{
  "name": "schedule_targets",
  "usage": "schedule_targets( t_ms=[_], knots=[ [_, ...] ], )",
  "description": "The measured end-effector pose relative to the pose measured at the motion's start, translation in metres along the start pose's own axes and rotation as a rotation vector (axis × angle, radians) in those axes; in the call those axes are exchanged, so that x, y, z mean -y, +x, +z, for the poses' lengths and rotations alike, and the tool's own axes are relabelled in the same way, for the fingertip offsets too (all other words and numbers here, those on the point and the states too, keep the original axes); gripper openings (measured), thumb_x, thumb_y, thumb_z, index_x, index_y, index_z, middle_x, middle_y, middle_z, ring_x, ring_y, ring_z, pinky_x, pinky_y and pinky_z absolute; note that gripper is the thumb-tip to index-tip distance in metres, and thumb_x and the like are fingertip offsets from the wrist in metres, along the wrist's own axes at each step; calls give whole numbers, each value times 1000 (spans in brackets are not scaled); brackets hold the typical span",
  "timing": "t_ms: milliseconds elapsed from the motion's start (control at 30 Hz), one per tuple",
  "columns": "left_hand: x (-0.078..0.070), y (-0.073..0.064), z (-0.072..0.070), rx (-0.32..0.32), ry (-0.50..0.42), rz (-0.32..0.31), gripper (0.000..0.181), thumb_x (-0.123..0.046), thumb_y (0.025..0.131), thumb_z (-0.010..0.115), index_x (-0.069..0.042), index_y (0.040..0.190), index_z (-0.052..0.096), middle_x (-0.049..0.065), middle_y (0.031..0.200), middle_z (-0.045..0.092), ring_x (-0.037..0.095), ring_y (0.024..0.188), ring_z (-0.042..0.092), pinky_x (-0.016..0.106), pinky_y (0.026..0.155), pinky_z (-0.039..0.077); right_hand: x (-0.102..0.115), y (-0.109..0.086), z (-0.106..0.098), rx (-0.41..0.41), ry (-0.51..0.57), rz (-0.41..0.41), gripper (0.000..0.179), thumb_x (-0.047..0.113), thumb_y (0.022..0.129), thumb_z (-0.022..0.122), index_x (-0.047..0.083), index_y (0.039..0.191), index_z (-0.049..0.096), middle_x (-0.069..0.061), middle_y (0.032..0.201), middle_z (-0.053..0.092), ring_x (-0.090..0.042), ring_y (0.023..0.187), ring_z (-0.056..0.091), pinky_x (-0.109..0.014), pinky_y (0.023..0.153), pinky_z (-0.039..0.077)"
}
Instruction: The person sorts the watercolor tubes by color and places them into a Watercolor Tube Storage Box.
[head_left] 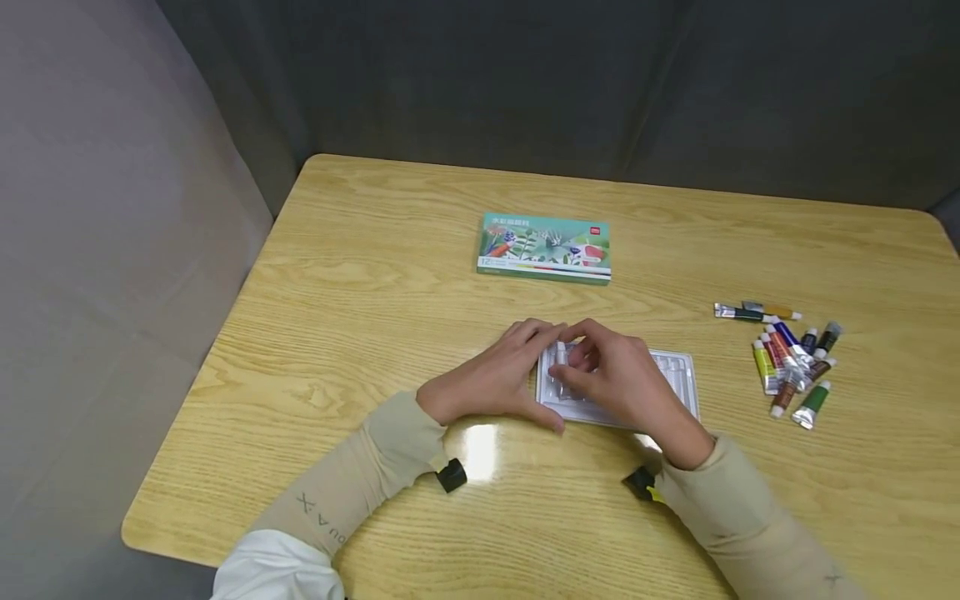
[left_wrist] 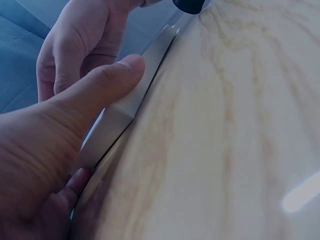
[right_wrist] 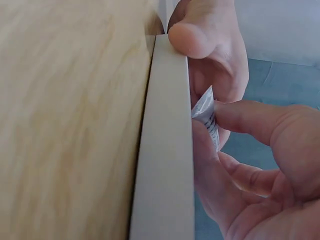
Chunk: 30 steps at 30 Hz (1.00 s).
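A white plastic tray (head_left: 686, 377) with moulded slots lies on the table in front of me. My left hand (head_left: 495, 377) grips its left end, thumb along the near side and fingers towards the far side. Over the tray's left part, my right hand (head_left: 626, 375) pinches a white paint tube (head_left: 561, 360) between thumb and fingers. In the right wrist view the tube's flat silvery crimped end (right_wrist: 205, 105) shows just above the tray wall (right_wrist: 165, 150). The left wrist view has the left thumb against the tray's side (left_wrist: 120, 120). My right hand covers the tray's middle slots.
Several paint tubes of various colours lie in a loose pile to the right, among them a green tube (head_left: 812, 406) and a yellow tube (head_left: 765, 365). Beyond the tray rests a green printed paint box (head_left: 543, 248). A dark curtain (head_left: 480, 83) hangs behind the wooden table (head_left: 337, 317).
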<state>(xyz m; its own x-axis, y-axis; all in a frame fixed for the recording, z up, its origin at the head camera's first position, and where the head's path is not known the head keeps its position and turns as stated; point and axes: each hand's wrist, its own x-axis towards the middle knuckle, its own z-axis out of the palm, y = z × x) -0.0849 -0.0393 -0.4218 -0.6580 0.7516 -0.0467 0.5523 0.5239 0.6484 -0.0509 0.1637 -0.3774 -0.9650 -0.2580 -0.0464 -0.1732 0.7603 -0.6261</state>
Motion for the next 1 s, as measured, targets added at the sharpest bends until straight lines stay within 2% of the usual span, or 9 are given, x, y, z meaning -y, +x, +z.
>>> schedule_targets(
  t_ms=[133, 333, 733, 1000],
  knots=[
    [0, 1, 0, -7, 0, 10, 117, -65, 71, 88, -18, 162, 30, -1, 151, 41, 16, 143, 37, 35, 124, 36, 1, 1, 3, -1, -1, 15, 32, 24, 90, 81, 11, 116, 69, -1, 86, 73, -11, 74, 65, -24, 66, 48],
    [0, 1, 0, -10, -10, 8, 120, -64, 69, 89, -17, 162, 28, -1, 152, 41, 15, 142, 38, 34, 125, 36, 1, 4, 7, 1, -20, 21, 33, 22, 89, 82, 8, 116, 68, -2, 85, 72, -12, 74, 64, -26, 70, 48],
    [-1, 0, -2, -4, -6, 3, 123, -65, 71, 87, -14, 164, 25, 1, 156, 39, 18, 146, 36, 36, 126, 34, 1, 4, 12, 6, -34, 38, 33, 23, 91, 80, 5, 115, 66, -2, 80, 72, -8, 66, 62, -25, 65, 48],
    [0, 0, 0, -12, -7, 12, 122, -65, 72, 87, -12, 164, 26, 0, 155, 40, 17, 145, 37, 37, 125, 36, 4, 1, 8, 22, -48, 40, 33, 21, 92, 77, 2, 118, 71, -3, 82, 77, -9, 69, 67, -27, 66, 50]
  ],
)
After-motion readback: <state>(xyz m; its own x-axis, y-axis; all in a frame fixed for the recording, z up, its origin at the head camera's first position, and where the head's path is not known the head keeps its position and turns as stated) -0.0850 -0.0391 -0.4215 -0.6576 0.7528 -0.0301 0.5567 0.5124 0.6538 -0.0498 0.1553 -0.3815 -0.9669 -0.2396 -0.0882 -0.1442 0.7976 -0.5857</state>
